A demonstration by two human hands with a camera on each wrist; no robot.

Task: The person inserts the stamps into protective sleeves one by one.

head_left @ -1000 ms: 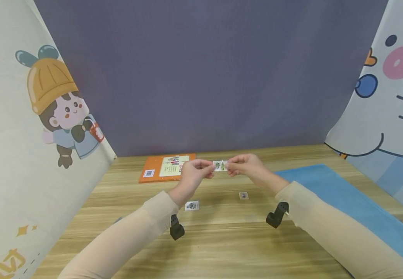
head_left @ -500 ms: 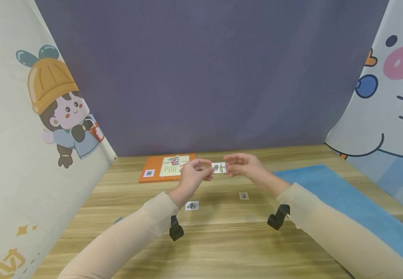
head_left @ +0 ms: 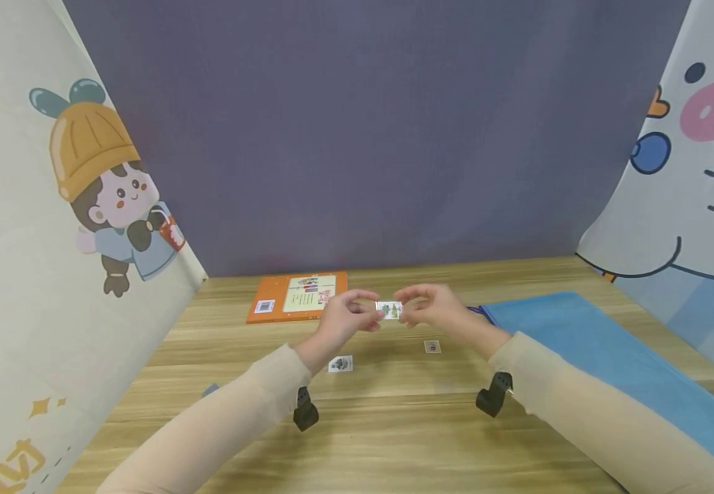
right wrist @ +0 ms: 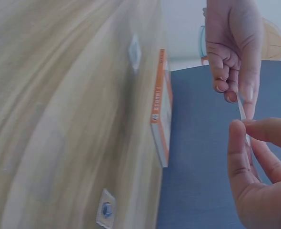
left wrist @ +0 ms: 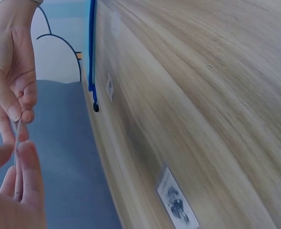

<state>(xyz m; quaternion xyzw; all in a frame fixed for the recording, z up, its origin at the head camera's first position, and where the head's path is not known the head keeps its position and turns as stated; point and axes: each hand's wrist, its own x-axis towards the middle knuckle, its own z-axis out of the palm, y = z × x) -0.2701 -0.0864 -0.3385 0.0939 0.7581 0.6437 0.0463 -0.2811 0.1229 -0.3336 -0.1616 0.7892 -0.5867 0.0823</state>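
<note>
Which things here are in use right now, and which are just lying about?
In use:
- small picture sticker, pinched at its ends by the left hand and right hand

Lying about:
- two stickers on the table: and
- orange book
- blue mat

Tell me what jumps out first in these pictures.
A small white picture sticker is pinched above the wooden table between the left hand and right hand. Behind them lies a flat orange book; a blue cloth mat lies to the right.
</note>
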